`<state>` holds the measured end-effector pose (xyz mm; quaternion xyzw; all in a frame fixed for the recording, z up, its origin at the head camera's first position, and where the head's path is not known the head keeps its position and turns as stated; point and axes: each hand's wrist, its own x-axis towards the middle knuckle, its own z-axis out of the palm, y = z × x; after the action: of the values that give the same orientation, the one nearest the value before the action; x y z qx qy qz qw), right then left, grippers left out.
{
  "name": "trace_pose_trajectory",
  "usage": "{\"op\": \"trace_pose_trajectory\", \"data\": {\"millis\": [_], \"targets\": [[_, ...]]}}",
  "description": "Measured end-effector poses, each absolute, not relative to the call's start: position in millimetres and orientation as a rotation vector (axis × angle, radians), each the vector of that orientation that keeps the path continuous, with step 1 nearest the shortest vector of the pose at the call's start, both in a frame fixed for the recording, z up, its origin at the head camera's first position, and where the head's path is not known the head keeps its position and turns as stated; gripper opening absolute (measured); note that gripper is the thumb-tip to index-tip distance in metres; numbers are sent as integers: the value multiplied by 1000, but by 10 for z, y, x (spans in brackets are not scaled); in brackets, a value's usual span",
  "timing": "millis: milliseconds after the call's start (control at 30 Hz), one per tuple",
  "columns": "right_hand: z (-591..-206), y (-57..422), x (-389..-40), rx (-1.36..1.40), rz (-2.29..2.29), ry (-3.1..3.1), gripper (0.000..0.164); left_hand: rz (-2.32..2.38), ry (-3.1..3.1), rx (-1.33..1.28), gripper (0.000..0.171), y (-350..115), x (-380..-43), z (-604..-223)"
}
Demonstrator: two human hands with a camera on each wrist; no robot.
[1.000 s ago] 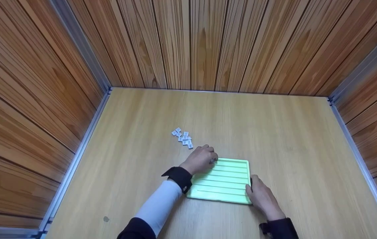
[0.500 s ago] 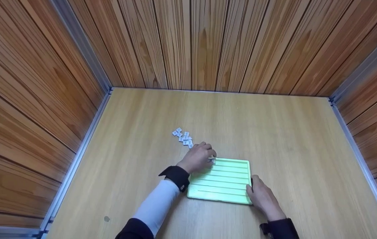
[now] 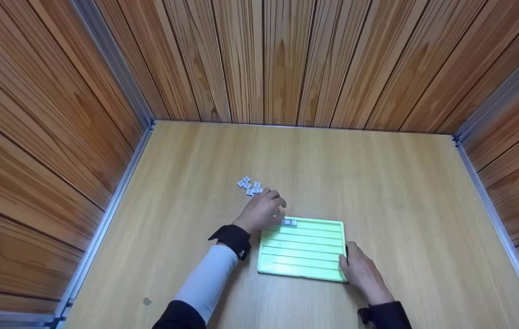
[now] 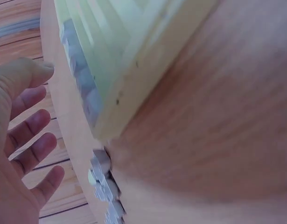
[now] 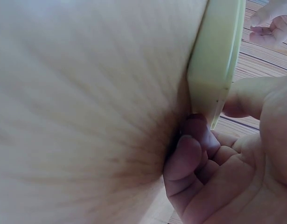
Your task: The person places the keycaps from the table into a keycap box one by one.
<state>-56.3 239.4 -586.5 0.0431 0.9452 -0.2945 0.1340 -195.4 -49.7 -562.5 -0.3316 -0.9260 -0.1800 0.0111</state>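
Observation:
A pale green tray [image 3: 305, 257] with parallel ridges lies on the table. Several small whitish square tiles [image 3: 290, 222] stand in a row along its far groove, partly covered by my left hand [image 3: 261, 211]. That hand hovers over the tray's far left corner, and in the left wrist view its loosely spread fingers [image 4: 43, 147] hold nothing. My right hand [image 3: 363, 270] grips the tray's right edge, thumb on top; in the right wrist view its curled fingers [image 5: 185, 156] sit low against the tray's side. Beyond the left hand lie loose tiles [image 3: 249, 186], some hidden behind it.
Wood-plank walls [image 3: 282, 64] enclose the tabletop [image 3: 378, 183] at the back and both sides, with grey metal strips [image 3: 104, 214] along the edges. A small dark round mark [image 3: 147, 301] shows on the table at the front left.
My left hand has moved left and away from me off the tray's far groove, uncovering the row of tiles there and covering the nearest loose ones. The right hand stays on the tray.

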Motion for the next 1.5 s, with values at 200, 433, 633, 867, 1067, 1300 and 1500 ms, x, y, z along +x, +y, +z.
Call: {"op": "trace_pose_trajectory", "data": {"millis": [200,433,633,867,1067,1300,1500], "targets": [[-5869,2394,-567,139,-845,2735,40,-607,-2935,-923,30,-623,-2013,-5582],[-5867,2391,-575,152,-849,2729,41,-667,-2996,-773,39,-807,-2086,-5532],[-5865,2395,-592,162,-845,2715,43,-678,-3056,-658,49,-999,-2197,-5517],[-5866,2393,-590,157,-850,2722,43,-634,-3119,-495,48,-1187,-2304,-5534],[-5867,2377,-585,170,-836,2739,39,-597,-3106,-459,39,-1298,-2386,-5608],[-5862,2375,-587,162,-844,2731,40,-649,-3121,-411,38,-1325,-2472,-5671],[-5858,2380,-576,139,-853,2747,38,-652,-3164,-392,39,-1307,-2495,-5716]]}}
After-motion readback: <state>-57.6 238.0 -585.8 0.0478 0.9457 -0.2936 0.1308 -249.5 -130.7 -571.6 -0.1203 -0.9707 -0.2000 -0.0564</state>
